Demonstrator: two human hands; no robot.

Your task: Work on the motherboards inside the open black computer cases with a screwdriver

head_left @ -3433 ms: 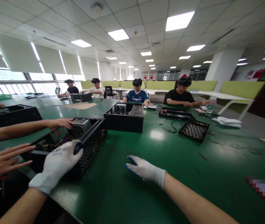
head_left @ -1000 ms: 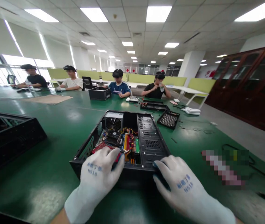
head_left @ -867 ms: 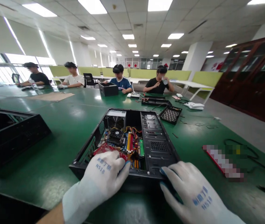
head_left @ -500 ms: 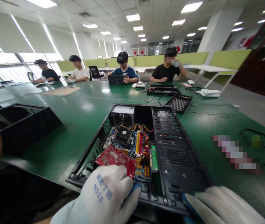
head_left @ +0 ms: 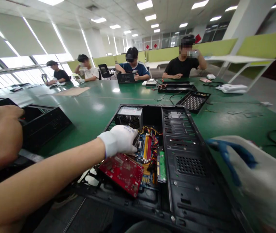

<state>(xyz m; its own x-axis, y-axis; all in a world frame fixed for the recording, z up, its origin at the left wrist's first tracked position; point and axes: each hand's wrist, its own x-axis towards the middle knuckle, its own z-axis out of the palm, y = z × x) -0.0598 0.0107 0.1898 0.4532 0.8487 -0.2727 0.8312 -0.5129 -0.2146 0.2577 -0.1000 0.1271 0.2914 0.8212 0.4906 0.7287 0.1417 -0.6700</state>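
An open black computer case point(head_left: 189, 181) lies in front of me, with a blue motherboard point(head_left: 141, 145) inside. My left hand point(head_left: 122, 139), in a white glove, reaches into the case and its fingers are closed over the CPU fan, which is mostly hidden beneath them. Just below that hand a red circuit board point(head_left: 123, 173) lies tilted over the motherboard. The power supply point(head_left: 129, 117) sits at the far left corner of the case. To the right of the case, my right hand point(head_left: 252, 174) is raised with its gloved fingers spread and curved, blurred, holding nothing visible.
A co-worker's arm point(head_left: 4, 136) works at another black case point(head_left: 47, 126) on the left. Black metal trays point(head_left: 193, 102) and cables stand beyond my case on the green table point(head_left: 91, 111). Several people sit across it. A black cable point(head_left: 274, 134) lies at the right.
My left hand has moved from the red board and the near edge forward onto the fan. My right hand has lifted off the case and moved right. The co-worker's arm reaches further in.
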